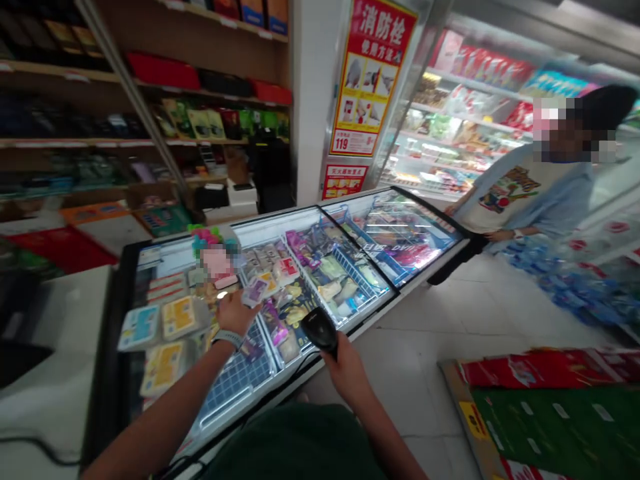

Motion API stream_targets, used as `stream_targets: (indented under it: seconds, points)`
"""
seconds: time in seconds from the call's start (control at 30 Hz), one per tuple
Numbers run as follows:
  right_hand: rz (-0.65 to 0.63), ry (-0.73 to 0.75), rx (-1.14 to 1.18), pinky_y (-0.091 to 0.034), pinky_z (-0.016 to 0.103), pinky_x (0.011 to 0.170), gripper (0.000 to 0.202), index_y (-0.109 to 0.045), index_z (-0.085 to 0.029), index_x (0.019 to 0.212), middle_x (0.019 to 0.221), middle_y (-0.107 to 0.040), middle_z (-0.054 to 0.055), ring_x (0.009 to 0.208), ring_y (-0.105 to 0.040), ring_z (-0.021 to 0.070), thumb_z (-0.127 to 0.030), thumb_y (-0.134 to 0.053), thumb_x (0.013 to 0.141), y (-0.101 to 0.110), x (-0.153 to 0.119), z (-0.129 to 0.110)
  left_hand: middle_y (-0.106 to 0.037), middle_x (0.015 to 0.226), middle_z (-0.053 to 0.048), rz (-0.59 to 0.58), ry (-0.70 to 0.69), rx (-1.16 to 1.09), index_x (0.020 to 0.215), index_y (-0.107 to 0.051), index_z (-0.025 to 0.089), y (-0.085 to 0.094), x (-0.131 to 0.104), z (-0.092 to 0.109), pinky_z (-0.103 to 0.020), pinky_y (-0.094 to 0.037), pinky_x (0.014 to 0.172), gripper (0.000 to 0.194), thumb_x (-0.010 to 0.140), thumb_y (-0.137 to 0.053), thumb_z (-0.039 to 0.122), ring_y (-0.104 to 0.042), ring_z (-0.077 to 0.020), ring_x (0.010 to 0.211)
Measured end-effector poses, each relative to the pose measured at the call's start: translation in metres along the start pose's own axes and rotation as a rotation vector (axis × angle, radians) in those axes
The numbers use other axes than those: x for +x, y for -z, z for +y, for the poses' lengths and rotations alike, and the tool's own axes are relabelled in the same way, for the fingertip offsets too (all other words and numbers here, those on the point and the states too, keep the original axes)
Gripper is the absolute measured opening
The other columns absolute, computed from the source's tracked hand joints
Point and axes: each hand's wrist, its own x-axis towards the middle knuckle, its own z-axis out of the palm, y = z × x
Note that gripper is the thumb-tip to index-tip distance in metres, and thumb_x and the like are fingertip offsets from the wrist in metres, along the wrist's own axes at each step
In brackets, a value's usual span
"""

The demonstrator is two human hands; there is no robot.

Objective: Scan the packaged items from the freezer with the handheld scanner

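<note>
My left hand (237,313), with a grey band on the wrist, is over the left part of the freezer and holds a small white and purple packet (255,291) at its fingertips. My right hand (347,367) grips the handle of a black barcode scanner (321,329), its head over the freezer's front edge. Plastic tubs with yellow labels (179,317) and a tub with a blue label (141,327) stand at the freezer's left end. Beyond my left hand, a pink item (219,263) is partly blurred.
The long freezer (310,363) holds bagged goods in wire baskets. A person (525,180) stands beyond its far right end. Shelves (220,140) line the back left. Red and green packages (545,413) fill the lower right.
</note>
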Motion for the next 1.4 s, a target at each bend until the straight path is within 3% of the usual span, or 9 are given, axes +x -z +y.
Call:
stream_targets:
  seconds: [0.17,0.33,0.5,0.77,1.4]
  points:
    - [-0.071,0.108,-0.009,-0.046,0.037,0.085,0.021,-0.053,-0.017,0.104,0.102,-0.063,0.011,0.098,-0.059,0.0257,-0.017,-0.055,0.083,0.001,0.004,-0.009,-0.053,0.134,-0.012,0.126,-0.068,0.011,0.133,-0.052,0.021,0.014,-0.030,-0.022,-0.043,-0.027,0.106,0.066,0.076,-0.066,0.050,-0.045,-0.0300,0.126]
    - [-0.175,0.187,-0.038,-0.045,0.038,0.086,0.021,-0.051,-0.018,0.104,0.102,-0.061,0.010,0.097,-0.058,0.0248,-0.016,-0.056,0.083,0.001,0.005,-0.029,-0.057,0.128,-0.014,0.379,-0.295,0.004,0.129,-0.058,0.021,0.041,-0.063,-0.036,-0.048,-0.022,0.108,0.060,0.078,-0.067,0.051,-0.050,-0.0310,0.118]
    - [-0.276,0.267,-0.073,-0.043,0.039,0.090,0.020,-0.051,-0.017,0.106,0.106,-0.060,0.010,0.101,-0.055,0.0247,-0.015,-0.054,0.086,0.001,0.005,-0.047,-0.058,0.126,-0.013,0.517,-0.317,0.073,0.125,-0.060,0.023,0.059,-0.089,-0.039,-0.050,-0.019,0.110,0.054,0.078,-0.068,0.050,-0.052,-0.0300,0.117]
    - [-0.316,0.340,-0.116,-0.042,0.039,0.091,0.014,-0.052,-0.018,0.100,0.103,-0.060,0.009,0.099,-0.054,0.0243,-0.013,-0.052,0.087,-0.001,0.005,-0.056,-0.059,0.125,-0.013,0.540,-0.289,0.104,0.123,-0.061,0.022,0.068,-0.107,-0.039,-0.051,-0.019,0.110,0.053,0.077,-0.069,0.048,-0.053,-0.0304,0.116]
    - [-0.320,0.357,-0.131,-0.042,0.039,0.091,0.013,-0.051,-0.019,0.099,0.103,-0.060,0.009,0.098,-0.055,0.0237,-0.014,-0.053,0.088,-0.005,0.001,-0.059,-0.057,0.130,-0.013,0.468,-0.212,0.073,0.126,-0.058,0.024,0.066,-0.115,-0.046,-0.051,-0.013,0.112,0.057,0.078,-0.066,0.052,-0.051,-0.0311,0.121]
